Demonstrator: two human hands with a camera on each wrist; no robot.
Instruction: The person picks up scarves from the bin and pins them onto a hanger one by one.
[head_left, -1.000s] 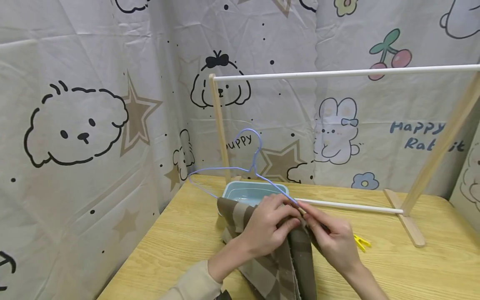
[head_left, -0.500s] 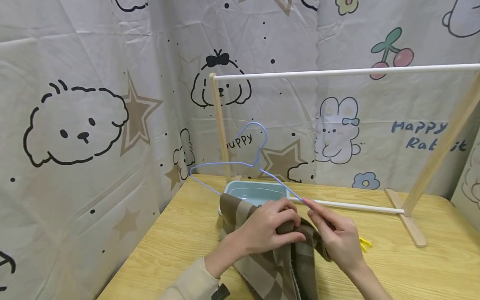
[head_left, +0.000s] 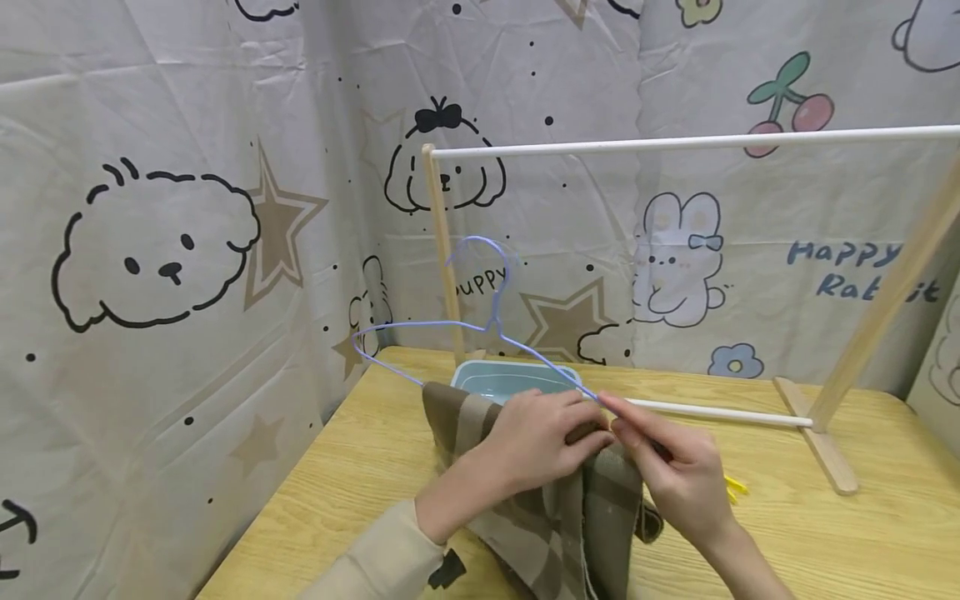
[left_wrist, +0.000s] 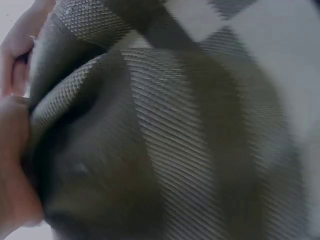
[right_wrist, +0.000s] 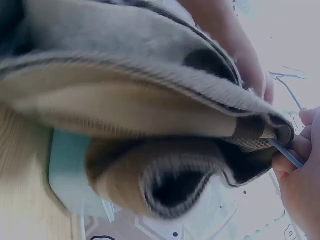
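A blue-violet wire clothes hanger (head_left: 547,361) stands tilted above the table, its hook up. Brown checked cloth (head_left: 611,508) drapes over its lower part and falls in folds toward the table's near side. My left hand (head_left: 536,442) grips the cloth's upper edge close to the hanger's right shoulder. Just right of it, my right hand (head_left: 686,471) pinches the hanger's right end. In the right wrist view the hanger wire (right_wrist: 287,154) runs from those fingers into a fold of the cloth. Cloth (left_wrist: 195,130) fills most of the left wrist view.
Behind the cloth sits a light blue basin (head_left: 517,375) on the wooden table (head_left: 337,450). A rack with a white top bar (head_left: 675,146) and wooden legs spans the back. Something yellow (head_left: 735,486) lies right of my right hand. Printed curtains (head_left: 187,375) hang behind and at left.
The hanger's hook has swung right, then back left and slightly higher. My left hand let its grip loosen and closed again on the cloth beside my right fingers.
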